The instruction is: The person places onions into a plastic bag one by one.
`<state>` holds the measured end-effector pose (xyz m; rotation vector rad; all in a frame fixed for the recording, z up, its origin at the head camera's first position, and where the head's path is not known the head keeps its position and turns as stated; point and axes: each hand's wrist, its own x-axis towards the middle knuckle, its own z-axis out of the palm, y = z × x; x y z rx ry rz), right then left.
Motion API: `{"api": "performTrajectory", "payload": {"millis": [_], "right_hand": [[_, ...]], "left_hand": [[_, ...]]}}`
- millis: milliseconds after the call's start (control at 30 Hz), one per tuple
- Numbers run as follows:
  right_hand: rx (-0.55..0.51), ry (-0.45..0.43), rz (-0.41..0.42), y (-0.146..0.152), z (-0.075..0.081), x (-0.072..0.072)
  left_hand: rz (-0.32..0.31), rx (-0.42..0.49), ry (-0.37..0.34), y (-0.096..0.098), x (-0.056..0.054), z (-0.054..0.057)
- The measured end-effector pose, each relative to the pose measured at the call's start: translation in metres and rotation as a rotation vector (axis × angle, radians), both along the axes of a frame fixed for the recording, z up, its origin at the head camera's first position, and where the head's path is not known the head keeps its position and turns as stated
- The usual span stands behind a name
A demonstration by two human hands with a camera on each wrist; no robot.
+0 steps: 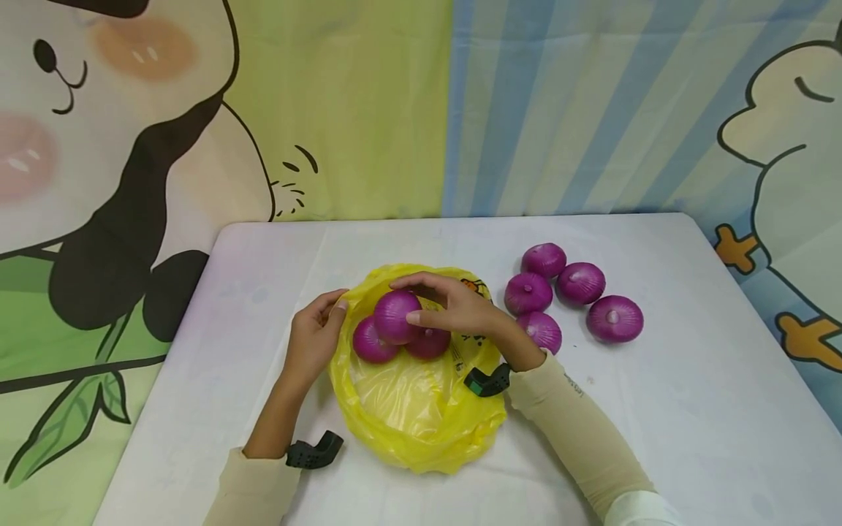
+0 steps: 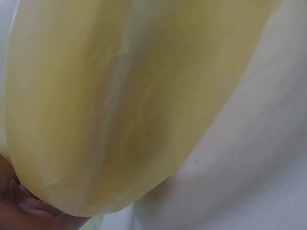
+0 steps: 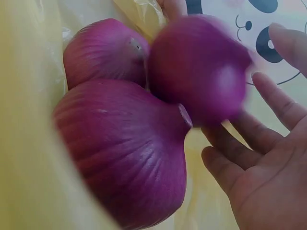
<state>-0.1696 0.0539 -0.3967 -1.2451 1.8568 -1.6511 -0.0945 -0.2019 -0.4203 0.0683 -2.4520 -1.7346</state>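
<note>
A yellow plastic bag (image 1: 401, 402) stands wide open on the table with its rim rolled outward. My left hand (image 1: 312, 336) pinches the bag's left rim between thumb and fingers; in the left wrist view the bag wall (image 2: 120, 96) covers most of the picture. Inside lie two purple onions, one at the left (image 1: 372, 343) and one at the right (image 1: 430, 346). A third onion (image 1: 395, 316), blurred in the right wrist view, is just above them. Beside it my right hand (image 3: 268, 167) has its fingers spread, with a gap between the thumb and that onion.
Several more purple onions (image 1: 582, 283) sit in a loose group on the white table (image 1: 697, 409), right of the bag. One onion (image 1: 541, 332) is partly hidden by my right forearm. Behind the table hangs a cartoon-printed curtain (image 1: 368, 109).
</note>
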Motion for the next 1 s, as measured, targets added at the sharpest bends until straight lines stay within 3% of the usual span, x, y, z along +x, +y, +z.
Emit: {"api": "performTrajectory", "payload": {"millis": [233,467,600,733,1000], "right_hand": [[-0.041,0.013,-0.005,0.003,0.001,0.002],[-0.067,0.007,-0.044,0.011,0.000,0.004],[-0.108,0.007,-0.024,0.014,-0.003,0.004],[-0.130,0.010,-0.017,0.016,-0.003,0.004],[-0.135,0.019,-0.012,0.024,-0.003,0.005]], "left_hand": [[-0.011,0.039,-0.032,0.001,0.000,0.004],[-0.015,0.013,-0.043,0.012,0.011,0.034],[-0.017,-0.004,-0.036,0.013,0.013,0.038],[-0.018,-0.020,-0.032,0.013,0.012,0.035],[-0.012,0.006,-0.027,0.001,0.000,0.003]]}}
